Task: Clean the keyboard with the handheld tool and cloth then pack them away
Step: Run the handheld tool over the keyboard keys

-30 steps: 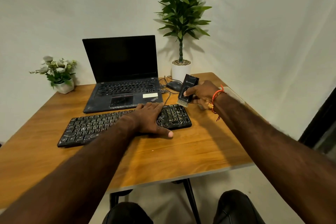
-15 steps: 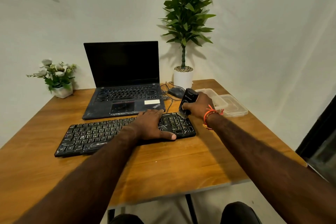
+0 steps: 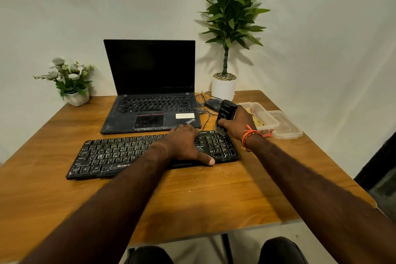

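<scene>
The keyboard [image 3: 150,154] lies flat on the wooden table [image 3: 214,199] in front of the laptop [image 3: 150,96], within reach of both arms. The left hand [image 3: 184,146] rests on its keys with straight, spread fingers, probably to keep it from sliding. The right hand [image 3: 237,126] grips the handheld tool [image 3: 226,114] upright, fingers curled round its body, bristles down at the keyboard's far right corner.

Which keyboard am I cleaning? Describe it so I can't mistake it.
On the wooden table, look in front of the open laptop. The keyboard is the separate flat black board nearest the person, lying under the left hand, not attached to any screen.
</scene>
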